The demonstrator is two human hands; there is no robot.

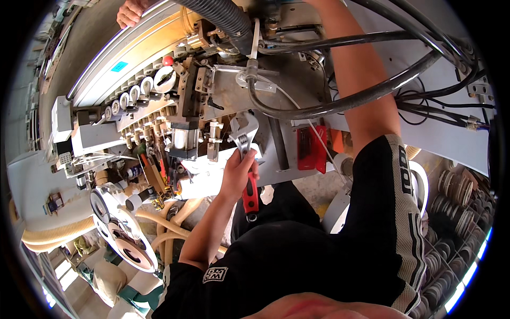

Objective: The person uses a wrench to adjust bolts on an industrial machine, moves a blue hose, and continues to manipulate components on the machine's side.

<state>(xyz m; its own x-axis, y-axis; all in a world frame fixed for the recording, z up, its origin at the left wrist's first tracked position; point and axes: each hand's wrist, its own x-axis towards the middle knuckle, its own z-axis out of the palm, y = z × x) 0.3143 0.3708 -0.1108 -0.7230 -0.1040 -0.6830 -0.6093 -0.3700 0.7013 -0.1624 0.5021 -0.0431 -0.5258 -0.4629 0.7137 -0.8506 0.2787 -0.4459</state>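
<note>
My left hand (238,173) is closed around an adjustable wrench (251,198) with a red and black handle. The wrench stands nearly upright, its silver jaw pointing away from me, in front of the machine's metal blocks and plate (228,98). That jaw overlaps the machine parts in the picture, and I cannot tell whether it touches them. My right arm (358,80) reaches far forward over the machine, behind a thick black cable. It runs out past the upper edge, so my right hand is out of view.
Another person's hand (129,13) rests at the machine's far left edge. Black cables (350,103) loop across the right side, and a ribbed hose (223,21) comes down from above. A red case (311,149) lies near the right. White reels (125,228) stand at the left.
</note>
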